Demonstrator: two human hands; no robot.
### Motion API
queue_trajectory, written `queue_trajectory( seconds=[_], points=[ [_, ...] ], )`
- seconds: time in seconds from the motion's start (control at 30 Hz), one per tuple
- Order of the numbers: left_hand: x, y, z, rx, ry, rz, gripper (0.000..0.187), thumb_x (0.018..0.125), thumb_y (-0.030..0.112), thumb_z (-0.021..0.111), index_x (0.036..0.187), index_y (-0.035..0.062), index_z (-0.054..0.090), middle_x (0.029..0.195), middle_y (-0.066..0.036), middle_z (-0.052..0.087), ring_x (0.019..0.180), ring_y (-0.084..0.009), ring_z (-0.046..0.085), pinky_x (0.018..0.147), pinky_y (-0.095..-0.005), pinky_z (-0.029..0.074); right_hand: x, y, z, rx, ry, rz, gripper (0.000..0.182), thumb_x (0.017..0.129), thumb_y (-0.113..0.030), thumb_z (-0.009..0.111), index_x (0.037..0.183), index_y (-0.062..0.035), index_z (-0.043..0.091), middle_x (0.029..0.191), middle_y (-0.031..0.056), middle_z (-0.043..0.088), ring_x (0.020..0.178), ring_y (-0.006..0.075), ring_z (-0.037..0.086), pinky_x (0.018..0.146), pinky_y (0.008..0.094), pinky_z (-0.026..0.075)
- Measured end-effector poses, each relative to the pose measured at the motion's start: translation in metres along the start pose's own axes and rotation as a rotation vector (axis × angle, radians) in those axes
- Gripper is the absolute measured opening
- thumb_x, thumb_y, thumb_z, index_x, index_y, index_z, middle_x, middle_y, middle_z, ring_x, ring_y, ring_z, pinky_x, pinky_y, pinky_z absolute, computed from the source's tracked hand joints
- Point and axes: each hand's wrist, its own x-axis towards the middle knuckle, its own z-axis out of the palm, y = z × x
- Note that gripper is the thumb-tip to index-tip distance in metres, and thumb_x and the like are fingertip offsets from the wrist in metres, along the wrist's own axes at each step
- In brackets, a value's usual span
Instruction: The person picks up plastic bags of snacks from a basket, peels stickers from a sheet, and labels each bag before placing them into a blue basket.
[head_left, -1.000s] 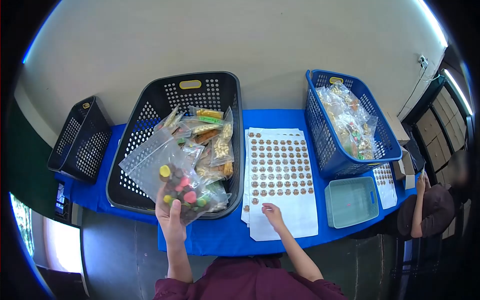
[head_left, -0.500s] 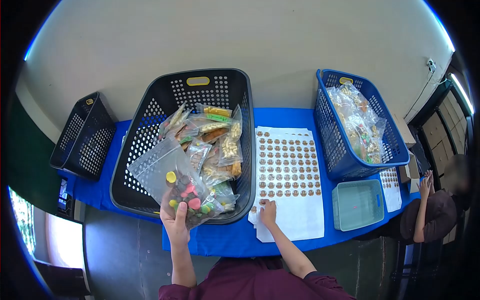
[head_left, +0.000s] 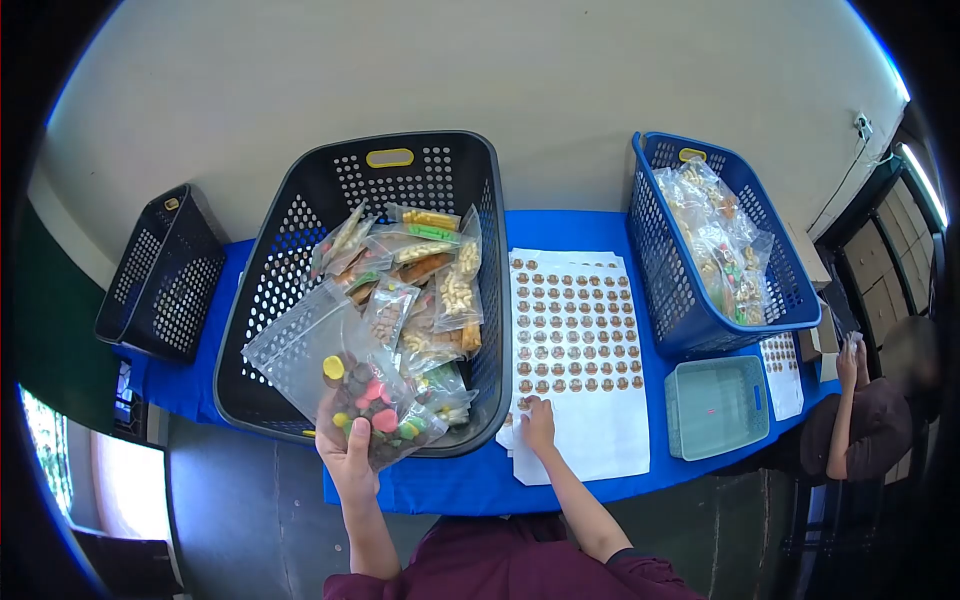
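My left hand (head_left: 350,465) is closed on the lower part of a clear zip bag (head_left: 290,340), thumb in front. Dark, pink, yellow and green pieces show inside the bag, which is tilted over the near side of a large black basket (head_left: 262,400). In that basket lie several clear bags of snacks (head_left: 457,295). My right hand (head_left: 538,428) has its fingers pinched at a round brown sticker (head_left: 524,403) by the lower left of a white sticker sheet (head_left: 590,440). Rows of similar stickers cover the upper part of the sheet.
A blue basket (head_left: 690,335) filled with clear bags stands right of the sheets, behind a pale green tray (head_left: 715,450). Far left is a smaller black basket (head_left: 150,280). Another sticker sheet (head_left: 782,385) lies at the right, near a co-worker (head_left: 865,430). Blue cloth (head_left: 450,490) covers the table.
My left hand and the zip bag have shifted slightly left and down. My right hand stays at the sheet's lower left. The co-worker's hands have risen slightly.
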Motion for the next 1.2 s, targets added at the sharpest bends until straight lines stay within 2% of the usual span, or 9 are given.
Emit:
queue_trajectory(
  seconds=[0.2,0.3,0.4,0.5,0.6,0.83,0.9,1.13,1.2],
  points=[
    [0.000,0.000,0.001,-0.003,0.027,0.005,0.046,0.079,0.016,0.059,0.115,-0.0065,0.042,0.110,-0.012,0.052,0.100,-0.0171,0.049,0.089,-0.0300,0.036,-0.001,-0.006,0.003,-0.008,0.037,0.075,0.044,0.069,0.000,0.058,0.111,-0.0043,0.044,0.096,0.0161,0.044,0.091,0.0339,0.049,0.077,0.0399,0.041],
    [0.000,0.000,0.000,0.008,0.031,0.013,0.044,0.080,0.016,0.058,0.115,-0.0066,0.043,0.109,-0.012,0.052,0.098,-0.0169,0.050,0.088,-0.0296,0.037,-0.007,-0.008,0.005,0.011,0.146,0.017,0.044,0.070,0.000,0.058,0.112,-0.0039,0.046,0.095,0.0155,0.045,0.090,0.0329,0.048,0.076,0.0389,0.041],
    [-0.001,0.000,0.000,0.004,0.032,0.011,0.044,0.080,0.016,0.058,0.114,-0.0067,0.043,0.108,-0.012,0.053,0.096,-0.0166,0.051,0.087,-0.0294,0.038,-0.014,-0.005,0.004,0.069,0.149,-0.033,0.040,0.071,0.000,0.058,0.110,-0.0029,0.049,0.093,0.0151,0.045,0.088,0.0314,0.048,0.076,0.0380,0.040],
    [0.000,0.000,0.000,0.016,0.026,0.012,0.045,0.079,0.018,0.058,0.114,-0.0067,0.043,0.107,-0.012,0.053,0.095,-0.0163,0.052,0.086,-0.0292,0.038,-0.020,-0.007,0.006,0.044,0.213,-0.062,0.035,0.071,0.000,0.057,0.105,-0.0030,0.052,0.093,0.0134,0.044,0.085,0.0278,0.049,0.075,0.0360,0.041],
    [-0.001,-0.002,-0.004,0.038,0.029,0.015,0.046,0.079,0.019,0.058,0.114,-0.0066,0.043,0.106,-0.012,0.054,0.095,-0.0162,0.052,0.086,-0.0291,0.038,-0.018,-0.010,0.006,0.137,0.217,-0.005,0.032,0.071,-0.002,0.058,0.103,-0.0031,0.053,0.090,0.0142,0.047,0.085,0.0292,0.049,0.075,0.0370,0.040],
    [0.000,0.001,-0.002,0.032,0.002,-0.017,0.050,0.079,0.021,0.058,0.116,-0.0071,0.041,0.109,-0.012,0.052,0.098,-0.0173,0.050,0.087,-0.0302,0.038,0.011,-0.005,0.010,0.154,0.158,0.216,0.015,0.071,-0.010,0.062,0.083,-0.0045,0.055,0.079,0.0108,0.052,0.076,0.0259,0.053,0.067,0.0361,0.042],
    [-0.001,-0.004,-0.006,0.075,-0.005,0.015,0.051,0.082,0.022,0.055,0.120,-0.0067,0.037,0.110,-0.012,0.051,0.096,-0.0149,0.050,0.085,-0.0282,0.039,0.013,-0.002,0.012,0.157,0.165,0.239,0.014,0.070,-0.010,0.063,0.080,-0.0045,0.056,0.077,0.0099,0.052,0.073,0.0246,0.053,0.065,0.0356,0.042],
    [0.000,-0.005,-0.006,0.118,0.013,0.039,0.052,0.083,0.024,0.053,0.121,-0.0066,0.036,0.107,-0.010,0.051,0.093,-0.0129,0.049,0.083,-0.0265,0.039,0.010,0.004,0.017,0.267,0.213,0.200,0.013,0.067,-0.008,0.064,0.076,-0.0042,0.056,0.071,0.0086,0.052,0.068,0.0221,0.052,0.063,0.0329,0.042],
    [-0.002,-0.007,-0.008,0.094,0.034,0.030,0.051,0.081,0.022,0.056,0.118,-0.0074,0.039,0.108,-0.012,0.052,0.096,-0.0154,0.050,0.086,-0.0284,0.038,0.011,0.005,0.018,0.283,0.194,0.209,0.012,0.066,-0.007,0.063,0.076,-0.0042,0.056,0.072,0.0083,0.052,0.068,0.0215,0.052,0.063,0.0325,0.042]
  ],
)
